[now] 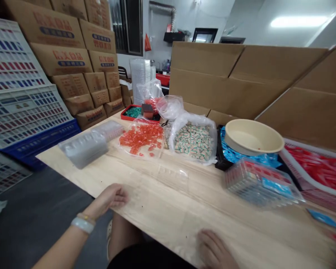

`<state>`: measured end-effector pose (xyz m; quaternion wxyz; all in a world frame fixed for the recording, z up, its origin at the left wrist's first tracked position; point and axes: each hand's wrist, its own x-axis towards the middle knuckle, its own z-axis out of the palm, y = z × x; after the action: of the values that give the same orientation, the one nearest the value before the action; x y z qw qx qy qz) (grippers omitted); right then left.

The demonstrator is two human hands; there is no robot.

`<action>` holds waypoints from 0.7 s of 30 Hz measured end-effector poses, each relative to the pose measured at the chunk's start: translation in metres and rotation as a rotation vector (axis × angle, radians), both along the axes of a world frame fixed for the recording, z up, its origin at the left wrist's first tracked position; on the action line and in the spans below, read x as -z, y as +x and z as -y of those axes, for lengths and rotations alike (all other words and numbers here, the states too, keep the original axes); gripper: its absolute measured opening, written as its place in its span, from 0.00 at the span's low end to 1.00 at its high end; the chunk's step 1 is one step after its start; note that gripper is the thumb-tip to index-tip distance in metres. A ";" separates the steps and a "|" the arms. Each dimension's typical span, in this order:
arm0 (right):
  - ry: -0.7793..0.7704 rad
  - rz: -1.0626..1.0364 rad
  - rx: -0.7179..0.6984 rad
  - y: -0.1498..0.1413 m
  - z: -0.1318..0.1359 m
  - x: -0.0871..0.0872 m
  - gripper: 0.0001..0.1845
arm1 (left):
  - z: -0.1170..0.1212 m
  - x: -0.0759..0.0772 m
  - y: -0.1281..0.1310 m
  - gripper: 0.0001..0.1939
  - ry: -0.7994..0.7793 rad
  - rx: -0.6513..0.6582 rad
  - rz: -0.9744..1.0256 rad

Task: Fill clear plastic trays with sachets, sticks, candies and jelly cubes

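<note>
My left hand (116,196) is over the near left edge of the table, fingers loosely bent and apart, holding nothing that I can see. Low in the view, my right hand (215,248) rests at the tabletop's near side, blurred, its fingers stretched forward with nothing visible in them. Beyond both hands a clear plastic tray (172,175) lies on the wood. Behind it are a spread of red-wrapped small packets (141,138) on plastic and an open white bag (212,136) full of green-and-beige small packets (193,140).
Stacked clear trays (85,149) lie at the left. On the right are a blurred stack of filled trays (261,183), a cream basin (253,136) on blue packets, and a basket of red packets (319,164). Cardboard (207,82) stands behind; cartons (61,31) and crates (25,108) rise left.
</note>
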<state>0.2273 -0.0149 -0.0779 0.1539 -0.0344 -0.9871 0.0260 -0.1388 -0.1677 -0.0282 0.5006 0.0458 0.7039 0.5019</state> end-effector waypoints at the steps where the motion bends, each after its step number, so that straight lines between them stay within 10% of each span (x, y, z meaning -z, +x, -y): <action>1: -0.005 -0.009 0.063 0.004 -0.006 -0.002 0.16 | -0.005 0.000 0.002 0.09 -0.039 -0.032 -0.108; 7: -0.085 -0.070 0.235 -0.024 -0.022 -0.015 0.18 | -0.017 -0.016 -0.002 0.13 -0.038 0.060 -0.369; 13: -0.144 0.031 0.275 -0.119 -0.029 -0.035 0.22 | -0.023 -0.029 0.023 0.14 -0.110 0.243 -1.221; 17: -0.285 0.231 0.146 -0.156 -0.032 -0.035 0.26 | -0.029 -0.002 0.049 0.15 -0.273 0.543 -1.193; 21: -0.386 0.167 0.022 -0.165 -0.042 -0.040 0.23 | -0.055 0.001 0.026 0.14 -0.162 0.560 -1.167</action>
<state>0.0625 0.0272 -0.0383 0.0624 -0.0759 -0.9727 0.2101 -0.1132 -0.1126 -0.0289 0.1498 0.4546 0.8571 0.1903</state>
